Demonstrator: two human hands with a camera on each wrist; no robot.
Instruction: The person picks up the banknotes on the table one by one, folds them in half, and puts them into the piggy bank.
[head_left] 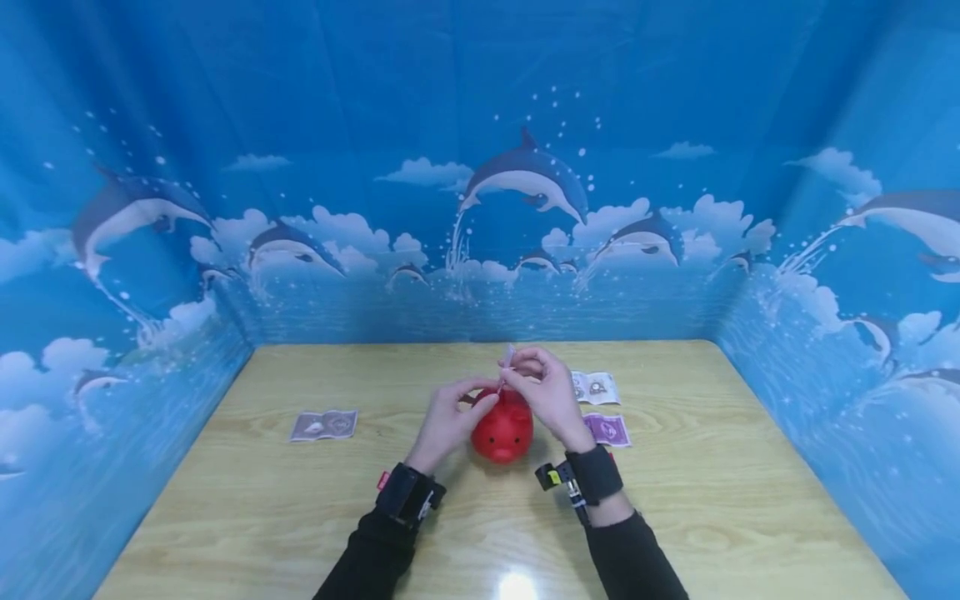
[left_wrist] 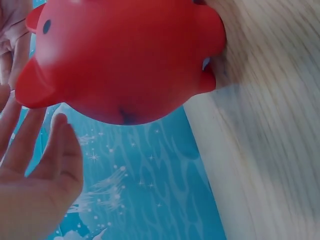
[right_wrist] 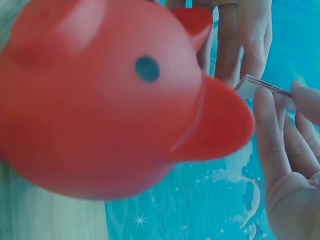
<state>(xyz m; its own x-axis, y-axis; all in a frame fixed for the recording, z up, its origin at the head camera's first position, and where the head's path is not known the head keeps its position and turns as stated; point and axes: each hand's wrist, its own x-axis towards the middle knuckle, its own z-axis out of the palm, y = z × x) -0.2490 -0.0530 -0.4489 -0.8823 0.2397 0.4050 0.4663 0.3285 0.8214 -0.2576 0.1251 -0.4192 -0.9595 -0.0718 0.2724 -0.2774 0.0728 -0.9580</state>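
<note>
A red piggy bank (head_left: 502, 433) stands on the table, its snout facing me. Above its top, my right hand (head_left: 546, 390) pinches a folded paper banknote (head_left: 509, 356) between thumb and fingers. In the right wrist view the note (right_wrist: 265, 86) shows as a thin folded strip. My left hand (head_left: 452, 417) is at the bank's other side, its fingertips close to the note's lower end; whether they touch it is unclear. In the left wrist view the left thumb (left_wrist: 60, 145) stands apart from its extended fingers. The bank's slot is hidden.
A grey banknote (head_left: 324, 425) lies to the left on the wooden table (head_left: 247, 517). Behind my right hand lie a pale note (head_left: 600, 388) and a purple note (head_left: 611, 430). A blue dolphin-print curtain (head_left: 375, 100) encloses the table's back and sides.
</note>
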